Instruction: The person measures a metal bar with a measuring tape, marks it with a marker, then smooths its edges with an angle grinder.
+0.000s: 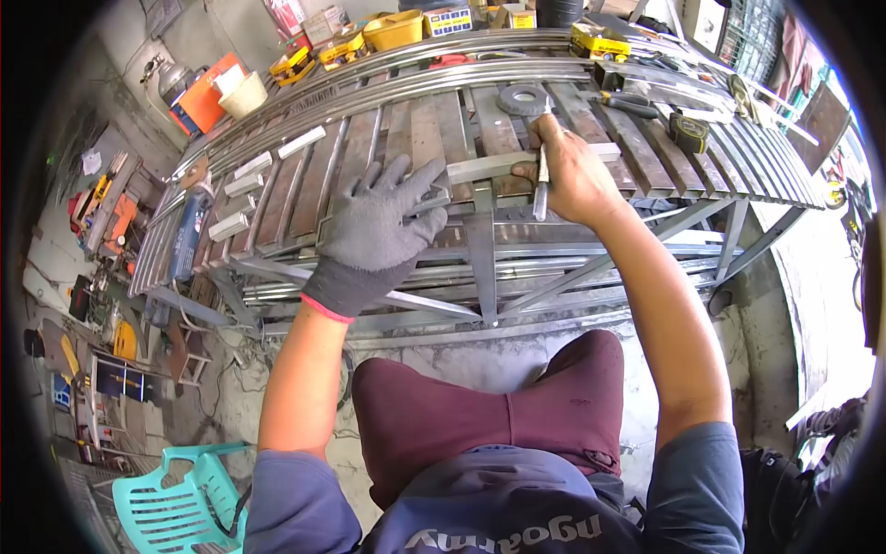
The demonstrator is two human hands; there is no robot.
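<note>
My left hand (380, 220), in a grey knit glove with a pink cuff edge, lies over the front of the slatted metal bench. Its fingers are spread, and a small piece of metal (430, 199) shows between thumb and forefinger. My bare right hand (577, 175) is closed round a slim silver, pen-like tool (542, 196), which points down toward me. Under that hand a light metal bar (484, 167) runs crosswise, its left end close to my gloved fingertips. Just beyond my right hand sits a round grey disc (522, 100).
A tape measure (688, 132) and a dark-handled tool (630, 104) lie to the right. Short metal pieces (242, 183) and a blue power tool (189, 231) are at left. Long tubes (369, 88) line the back, near a yellow container (395, 31). A turquoise chair (180, 503) stands lower left.
</note>
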